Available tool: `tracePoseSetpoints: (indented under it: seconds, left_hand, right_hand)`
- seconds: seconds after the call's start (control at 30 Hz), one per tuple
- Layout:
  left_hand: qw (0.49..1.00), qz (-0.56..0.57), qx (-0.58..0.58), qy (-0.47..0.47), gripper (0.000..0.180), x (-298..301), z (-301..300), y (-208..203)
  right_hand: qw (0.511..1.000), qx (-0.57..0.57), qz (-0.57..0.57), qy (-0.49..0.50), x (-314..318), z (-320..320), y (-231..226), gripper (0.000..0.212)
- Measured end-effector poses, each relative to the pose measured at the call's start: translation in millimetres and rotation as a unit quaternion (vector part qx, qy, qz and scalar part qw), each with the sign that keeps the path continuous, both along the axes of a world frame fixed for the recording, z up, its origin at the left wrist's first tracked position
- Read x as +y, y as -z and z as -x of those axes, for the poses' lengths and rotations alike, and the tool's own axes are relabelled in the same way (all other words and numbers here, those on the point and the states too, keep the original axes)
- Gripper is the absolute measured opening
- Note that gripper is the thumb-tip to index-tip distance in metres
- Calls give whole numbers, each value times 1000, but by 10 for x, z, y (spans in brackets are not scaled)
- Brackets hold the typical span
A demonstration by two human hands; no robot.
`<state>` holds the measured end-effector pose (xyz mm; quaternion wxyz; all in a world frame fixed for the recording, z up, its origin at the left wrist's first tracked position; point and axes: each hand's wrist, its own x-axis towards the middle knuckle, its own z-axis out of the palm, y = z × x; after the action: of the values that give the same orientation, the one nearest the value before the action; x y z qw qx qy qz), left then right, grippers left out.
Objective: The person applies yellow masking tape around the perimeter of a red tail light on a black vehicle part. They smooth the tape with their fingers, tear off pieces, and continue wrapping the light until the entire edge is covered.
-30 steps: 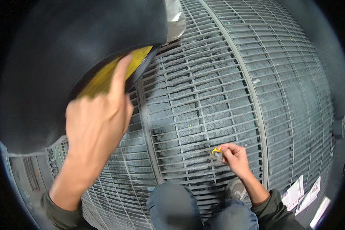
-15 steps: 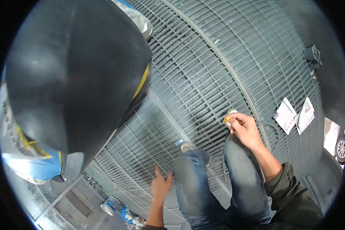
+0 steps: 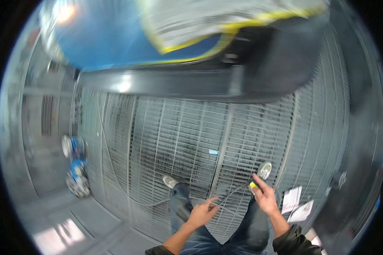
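Note:
My right hand (image 3: 264,198) is closed on a small yellow thing (image 3: 253,185) that looks like yellow masking tape; blur hides its exact shape. Over my legs, my left hand (image 3: 202,212) has its fingers stretched out and apart, with nothing in them. It points towards my right hand without touching it. Ahead of both hands, and apart from them, stands a dark car body (image 3: 157,83). Its upper part is covered with blue and white masking sheets, the white sheet (image 3: 191,25) edged with yellow tape (image 3: 195,41).
I stand on a metal grating (image 3: 178,127). A thin hose (image 3: 110,163) snakes over it between my feet and the left side. Two printed packets (image 3: 292,199) lie at the right. Buckets and blue-and-white bundles (image 3: 77,172) stand at the far left. A light blue scrap (image 3: 213,152) lies ahead.
My view has swung, so the car body now spans the top instead of the left. My left hand has come closer to my right hand, which still holds the yellow thing.

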<state>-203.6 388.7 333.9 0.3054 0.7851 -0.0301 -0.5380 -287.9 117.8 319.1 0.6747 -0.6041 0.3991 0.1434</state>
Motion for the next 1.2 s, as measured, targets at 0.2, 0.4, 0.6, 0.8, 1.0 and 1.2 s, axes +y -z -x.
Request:
tracePoseSetpoints:
  seconds: [0.2,0.4,0.6,0.8,1.0,1.2]
  left_hand:
    - [961,121,88,-232,50,1608,-375,190]
    - [811,197,167,-525,56,3371,-1284,-84]
    - [737,207,76,-639,56,4601,-2314,-129]
    - [737,224,62,-635,45,5252,-3846,-72]
    - [771,173,7,-612,60,5828,-5588,63]
    - [735,247,95,-624,51,5999,-7238,-123]
  right_hand:
    - [983,41,-23,-177,1966,-1059,-122,55]
    - [921,63,-56,-381,4373,-2432,-211,70]
    - [866,13,-41,-498,5698,-3971,-651,68]
    - [835,-22,-31,-549,6313,-5445,-571,65]
    - [864,-69,12,-498,6793,-7000,-184,66]
    - [912,-40,-121,-389,6909,-8479,-369,68]
